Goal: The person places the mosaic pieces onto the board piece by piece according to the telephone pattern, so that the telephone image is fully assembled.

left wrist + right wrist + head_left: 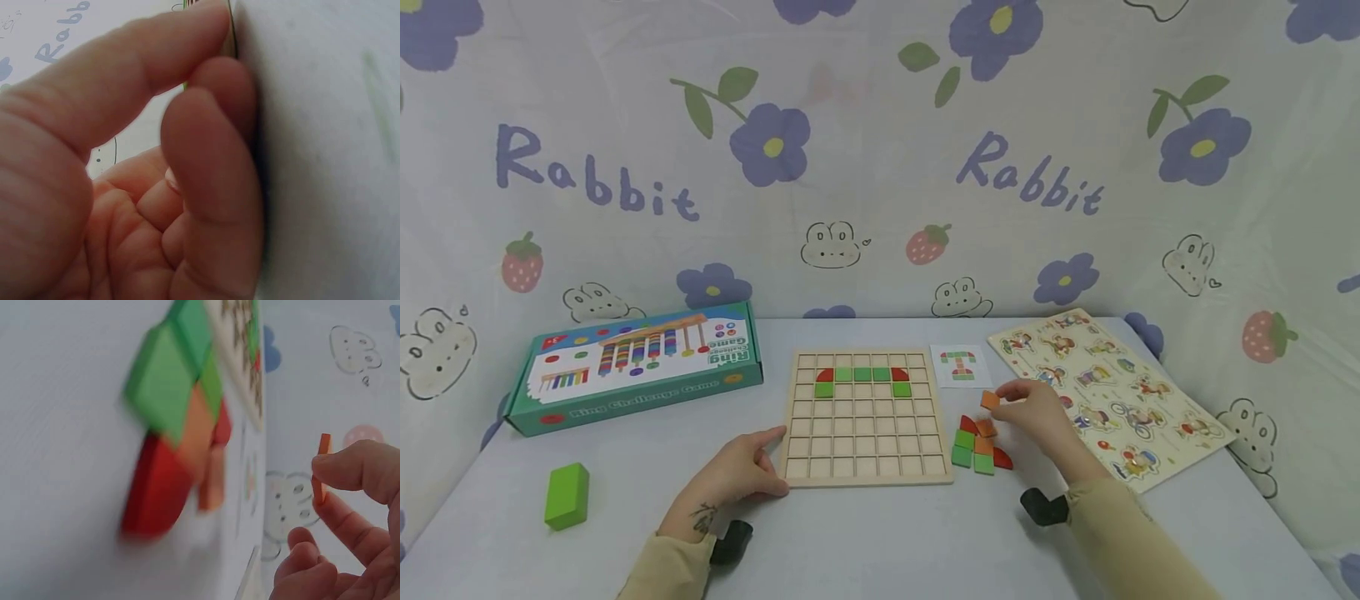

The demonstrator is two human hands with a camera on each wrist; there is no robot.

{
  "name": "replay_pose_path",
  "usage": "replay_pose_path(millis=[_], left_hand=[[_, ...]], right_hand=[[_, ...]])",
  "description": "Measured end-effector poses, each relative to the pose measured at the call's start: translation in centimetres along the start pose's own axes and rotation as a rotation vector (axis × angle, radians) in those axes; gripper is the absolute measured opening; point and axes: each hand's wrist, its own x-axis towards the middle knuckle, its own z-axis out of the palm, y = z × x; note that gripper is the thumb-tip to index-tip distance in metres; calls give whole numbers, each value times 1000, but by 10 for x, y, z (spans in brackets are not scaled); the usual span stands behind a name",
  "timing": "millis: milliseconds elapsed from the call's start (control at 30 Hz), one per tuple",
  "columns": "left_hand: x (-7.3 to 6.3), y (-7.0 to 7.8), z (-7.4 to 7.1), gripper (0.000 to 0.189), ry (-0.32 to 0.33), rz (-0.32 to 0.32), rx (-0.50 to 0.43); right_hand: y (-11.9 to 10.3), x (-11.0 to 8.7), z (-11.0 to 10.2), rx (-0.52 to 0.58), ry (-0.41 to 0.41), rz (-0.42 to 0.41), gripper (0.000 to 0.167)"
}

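Observation:
My right hand pinches an orange square tile between thumb and fingertips, raised over a small pile; the right wrist view shows the tile edge-on. In the pile lie green squares, orange squares and red quarter-rounds. My left hand touches the left side of the wooden grid board, index finger and thumb apart along its edge. Near the board's top, a row of green tiles lies between two red quarter-rounds, with a green square below each end.
A pattern card lies right of the board. Beyond my right hand is a picture puzzle board. At left are a green game box and a green block. A printed cloth hangs behind the table.

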Motion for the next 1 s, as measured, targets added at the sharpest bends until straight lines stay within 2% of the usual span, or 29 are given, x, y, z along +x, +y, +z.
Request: replay_pose_path(millis=[200,400,500,667,1000], left_hand=[[0,-2,-1,84,3,1,1],[2,-3,-1,84,-1,12,-3],[3,-4,-1,84,-2,15,-7],[4,-4,-1,84,-2,8,-10],[4,-4,-2,84,-3,7,-1]], right_hand=[[-41,11,28,128,-14,-66,34],[-79,16,61,156,-46,-172,28],[-91,19,77,114,-55,-241,26],[-101,27,98,-14,-42,-326,25],[-104,41,127,-264,3,-332,24]])
